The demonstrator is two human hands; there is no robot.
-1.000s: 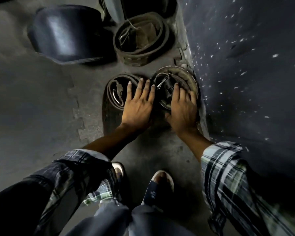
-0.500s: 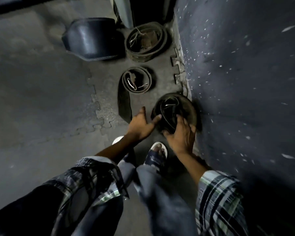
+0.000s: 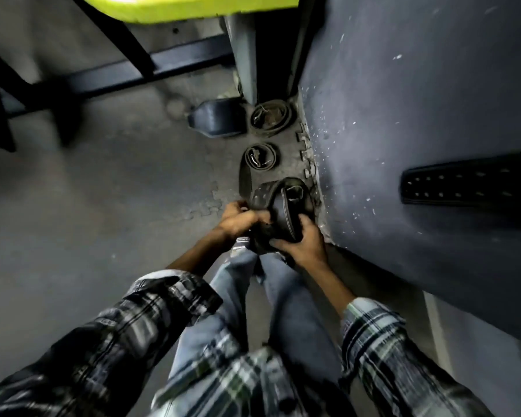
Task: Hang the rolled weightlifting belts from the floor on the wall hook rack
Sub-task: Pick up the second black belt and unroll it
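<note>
A dark rolled weightlifting belt (image 3: 278, 206) is lifted off the floor in front of my legs, close to the wall. My left hand (image 3: 238, 218) grips its left side and my right hand (image 3: 301, 242) holds it from below on the right. Two more rolled belts lie on the floor farther ahead: a small one (image 3: 260, 156) with a loose tail, and a larger brown one (image 3: 271, 117) behind it. Another dark belt (image 3: 466, 182) with rows of holes hangs flat against the wall on the right. The hook rack itself is out of view.
A dark grey speckled wall (image 3: 403, 100) runs along the right. A black curved pad (image 3: 215, 120) lies left of the far belt. A metal post (image 3: 244, 55) and dark frame bars (image 3: 118, 70) stand ahead under a yellow-green surface (image 3: 193, 4). Grey floor (image 3: 88, 221) spreads to the left.
I have risen from a crouch and both hands have raised the nearest rolled belt off the floor. The view has pulled back, so the other belts look farther away.
</note>
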